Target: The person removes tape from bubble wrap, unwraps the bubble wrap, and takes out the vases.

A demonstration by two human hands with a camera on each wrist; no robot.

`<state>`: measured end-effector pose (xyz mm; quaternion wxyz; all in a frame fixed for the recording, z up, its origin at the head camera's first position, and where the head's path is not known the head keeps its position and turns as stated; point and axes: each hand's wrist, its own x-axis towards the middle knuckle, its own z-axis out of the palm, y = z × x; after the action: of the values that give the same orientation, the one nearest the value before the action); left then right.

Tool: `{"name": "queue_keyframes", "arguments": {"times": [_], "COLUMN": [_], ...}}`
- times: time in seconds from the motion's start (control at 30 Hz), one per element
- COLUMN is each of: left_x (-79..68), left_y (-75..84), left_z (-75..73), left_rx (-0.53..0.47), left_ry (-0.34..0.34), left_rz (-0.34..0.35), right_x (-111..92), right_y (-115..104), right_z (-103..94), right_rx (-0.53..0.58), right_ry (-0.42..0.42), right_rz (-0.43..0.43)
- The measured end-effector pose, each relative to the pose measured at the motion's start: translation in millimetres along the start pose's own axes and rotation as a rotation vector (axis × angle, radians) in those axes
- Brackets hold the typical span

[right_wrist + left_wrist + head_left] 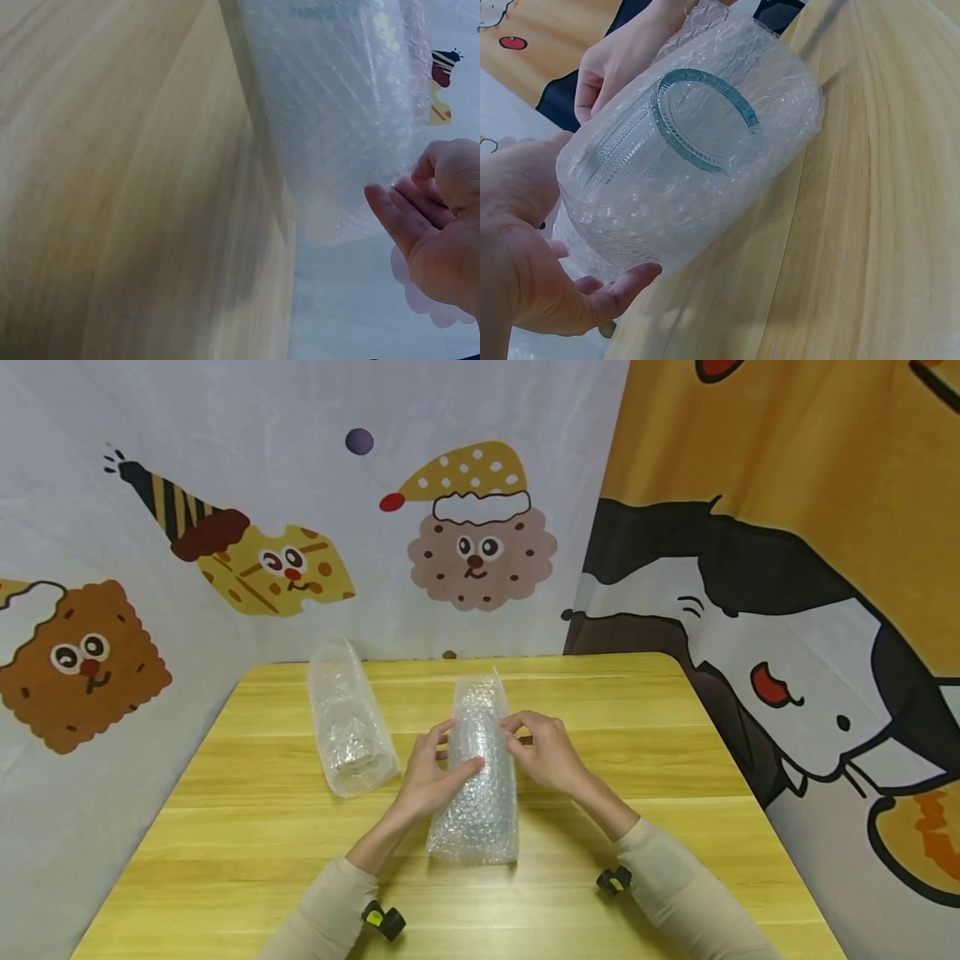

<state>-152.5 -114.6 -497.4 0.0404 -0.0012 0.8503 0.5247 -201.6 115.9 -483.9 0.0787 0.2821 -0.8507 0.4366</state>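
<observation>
A clear glass with a ribbed side and bluish-green rim, wrapped in bubble wrap, lies lengthwise in the middle of the wooden table. In the left wrist view the rim of the glass shows through the bubbles. My left hand grips the wrapped glass from its left side, thumb over the top and the other fingers along the far side. At the right edge, toward the far end, my right hand pinches the bubble wrap with curled fingers. The right wrist view has those fingertips right at the wrap's edge.
A second bubble-wrapped piece lies to the left on the wooden table, some round object inside it. Behind the table's far edge hangs a cloth backdrop with cartoon figures.
</observation>
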Motion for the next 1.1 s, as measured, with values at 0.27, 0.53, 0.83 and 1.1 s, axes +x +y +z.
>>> {"name": "queue_keyframes", "arguments": {"times": [0.27,0.53,0.83,1.1], "left_x": [-0.6,-1.3,-2.3,-2.7], "left_y": [-2.2,-4.6,-4.5,-7.1], "left_z": [-0.8,-1.5,-3.1,-3.4], "left_rx": [-0.003,-0.007,-0.013,-0.036], "left_ry": [-0.001,-0.003,-0.006,-0.007], "left_rz": [0.0,0.004,0.008,0.009], "right_x": [-5.1,-19.0,-32.7,-40.4], "right_y": [3.2,13.5,28.7,40.4], "right_z": [-4.2,-13.9,-25.7,-32.5], "right_rx": [0.045,0.049,0.07,0.109], "right_ry": [0.004,0.066,0.061,0.056], "right_rz": [-0.01,-0.002,0.117,0.211]}}
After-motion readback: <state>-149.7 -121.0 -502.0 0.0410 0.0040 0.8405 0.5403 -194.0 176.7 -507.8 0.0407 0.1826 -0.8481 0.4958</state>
